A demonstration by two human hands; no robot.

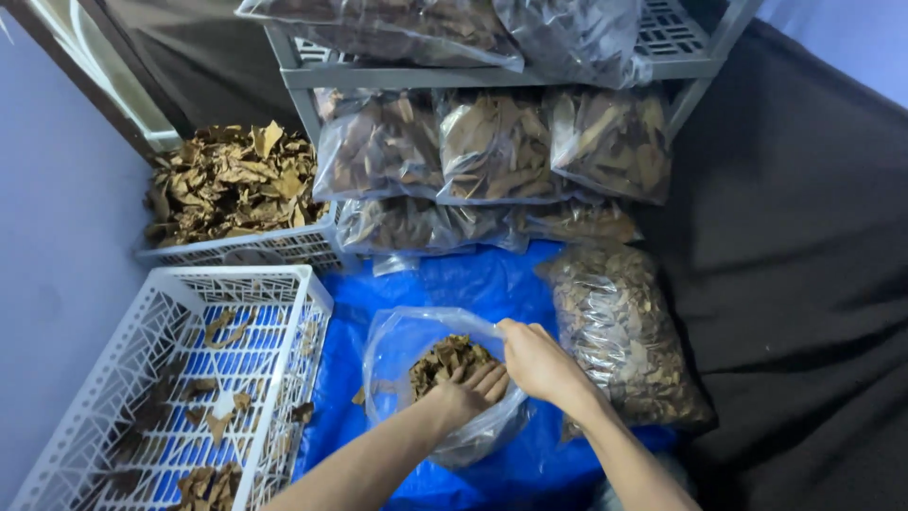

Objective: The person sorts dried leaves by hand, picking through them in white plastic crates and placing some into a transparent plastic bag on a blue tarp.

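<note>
— Status of the hands?
— Left hand (470, 388) is pushed into the clear plastic bag (402, 355), fingers curled round a clump of dry brown leaves (446, 360). Right hand (537, 361) pinches the bag's rim, holding it open.
— Location?
— Bag sits on the blue tarp (473, 279), near its front edge, between the white crate (251, 312) and a filled leaf bag (619, 331).

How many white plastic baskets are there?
2. One nearly empty basket lies at lower left on the blue tarp; another behind it is heaped with dry leaves. More may be hidden.
</note>
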